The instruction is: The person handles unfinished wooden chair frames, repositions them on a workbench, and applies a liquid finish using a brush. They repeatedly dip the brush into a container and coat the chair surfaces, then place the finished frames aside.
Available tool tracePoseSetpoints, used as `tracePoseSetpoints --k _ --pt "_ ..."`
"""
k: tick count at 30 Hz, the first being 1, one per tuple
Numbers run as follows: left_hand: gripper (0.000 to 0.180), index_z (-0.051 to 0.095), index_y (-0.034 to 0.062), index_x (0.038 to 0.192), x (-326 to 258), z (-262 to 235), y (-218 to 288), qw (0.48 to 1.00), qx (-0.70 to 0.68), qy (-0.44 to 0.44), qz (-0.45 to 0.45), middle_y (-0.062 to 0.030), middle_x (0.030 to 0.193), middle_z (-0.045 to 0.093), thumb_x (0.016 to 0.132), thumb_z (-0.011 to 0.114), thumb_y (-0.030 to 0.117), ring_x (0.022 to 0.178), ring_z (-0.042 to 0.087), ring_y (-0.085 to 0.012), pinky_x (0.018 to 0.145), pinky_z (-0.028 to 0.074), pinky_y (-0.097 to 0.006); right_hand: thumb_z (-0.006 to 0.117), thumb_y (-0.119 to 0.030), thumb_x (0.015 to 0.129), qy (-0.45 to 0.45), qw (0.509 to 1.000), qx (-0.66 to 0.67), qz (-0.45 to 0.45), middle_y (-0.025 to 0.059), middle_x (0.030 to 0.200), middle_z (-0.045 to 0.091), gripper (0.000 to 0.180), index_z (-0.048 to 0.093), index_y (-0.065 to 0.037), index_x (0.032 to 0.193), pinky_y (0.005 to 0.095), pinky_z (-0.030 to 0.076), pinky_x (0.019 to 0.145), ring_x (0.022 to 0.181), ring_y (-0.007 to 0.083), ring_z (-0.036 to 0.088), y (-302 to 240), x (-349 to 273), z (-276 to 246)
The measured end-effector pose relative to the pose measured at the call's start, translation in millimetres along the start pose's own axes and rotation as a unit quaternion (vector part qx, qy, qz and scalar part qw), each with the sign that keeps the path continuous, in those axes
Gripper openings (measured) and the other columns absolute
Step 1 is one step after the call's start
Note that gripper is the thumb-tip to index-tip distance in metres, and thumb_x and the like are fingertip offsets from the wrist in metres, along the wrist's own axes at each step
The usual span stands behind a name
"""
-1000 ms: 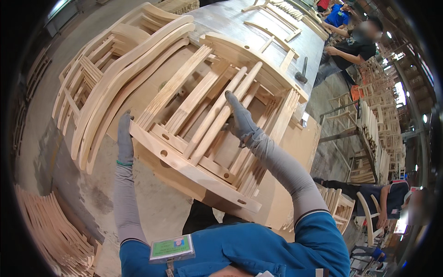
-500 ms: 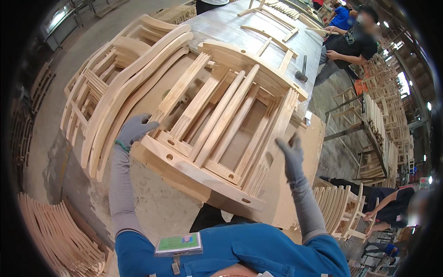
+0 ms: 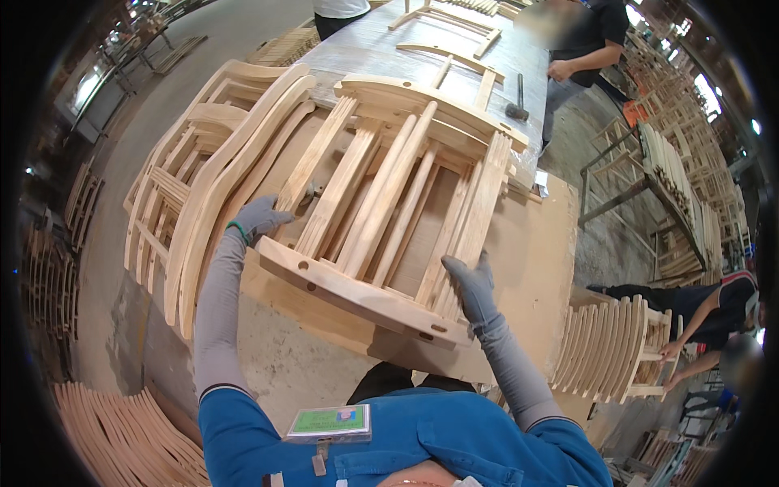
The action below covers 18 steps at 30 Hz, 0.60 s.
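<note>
Both gloved hands at opposite ends of a pile of wooden frames, likely a steadying or squaring-up step.
Left hand [image 3: 261, 217] half-curled at the pile's left end, thumb and fingers around the near corner by the end slats; how firm the hold is, can't tell. Right hand [image 3: 473, 292] partly open, thumb apart, up against the right-end slats, not wrapped round them; actual pressure can't tell. Wooden frames [image 3: 365, 296] sit between the hands, over cardboard [image 3: 531, 260] that shows past the right hand. Curved chair parts [image 3: 195, 203] just left of the left hand; hammer [image 3: 517, 112] on the table [image 3: 349, 53], well beyond the right hand. Next move probably calls for closing the right hand and even force from both sides.
</note>
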<state>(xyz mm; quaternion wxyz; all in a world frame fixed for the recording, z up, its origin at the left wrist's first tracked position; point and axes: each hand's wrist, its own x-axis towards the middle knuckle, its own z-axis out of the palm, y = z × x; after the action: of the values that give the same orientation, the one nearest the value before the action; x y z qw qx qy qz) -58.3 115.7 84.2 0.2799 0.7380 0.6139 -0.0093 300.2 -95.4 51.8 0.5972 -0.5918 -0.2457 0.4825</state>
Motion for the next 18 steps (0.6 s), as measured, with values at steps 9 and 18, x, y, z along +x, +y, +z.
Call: tracePoseSetpoints --k 9,18 --pt "0.057 0.060 0.0039 0.107 -11 8 1 1.000 0.029 0.001 0.012 -0.0196 0.095 0.063 0.071 0.063 0.047 0.090 0.060 -0.0319 0.081 0.045 -0.037 0.074 -0.016 0.065 0.081 0.960 -0.268 -0.010 0.0091 0.081 0.060 0.062 0.040 0.002 0.114 0.0262 0.049 0.058 0.067 0.0138 0.057 2 -14 8" --pt "0.087 0.022 -0.0057 0.136 -50 66 124 0.973 0.095 0.040 0.205 -0.0311 0.122 0.046 0.078 0.058 0.048 0.112 0.047 -0.0419 0.096 0.036 -0.042 0.068 -0.034 0.063 0.017 0.943 -0.331 0.001 0.0288 0.135 0.023 0.094 0.019 0.006 0.132 0.0364 0.033 0.100 0.125 0.0365 0.030 5 -5 14"
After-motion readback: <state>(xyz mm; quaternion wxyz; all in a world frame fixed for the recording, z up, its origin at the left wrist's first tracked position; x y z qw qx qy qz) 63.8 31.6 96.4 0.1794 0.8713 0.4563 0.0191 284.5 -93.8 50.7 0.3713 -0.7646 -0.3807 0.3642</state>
